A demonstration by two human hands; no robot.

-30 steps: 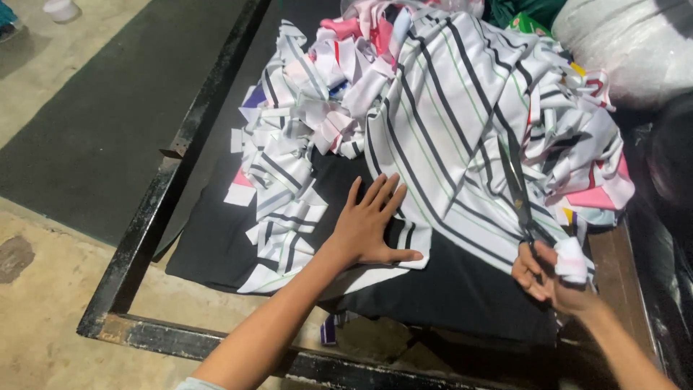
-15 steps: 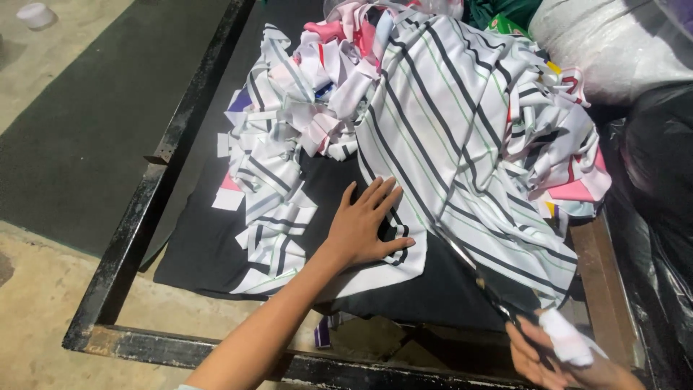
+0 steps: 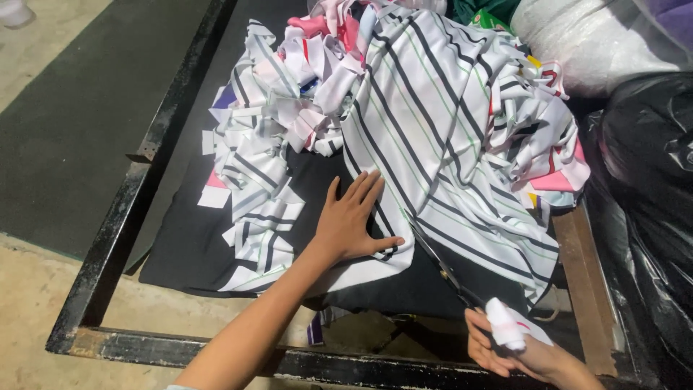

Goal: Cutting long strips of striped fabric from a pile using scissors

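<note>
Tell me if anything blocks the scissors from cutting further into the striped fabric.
Nothing visible does. The scissors in the right hand already have their blades at the striped fabric. The left hand presses the cloth flat to the left of the blades, with its thumb close to them but not across them.

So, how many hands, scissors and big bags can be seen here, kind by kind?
Hands: 2, the left hand flat on the striped cloth, the right hand holding the scissors
Scissors: 1
Big bags: 2, a white bag and a black bag
Total: 5
</note>
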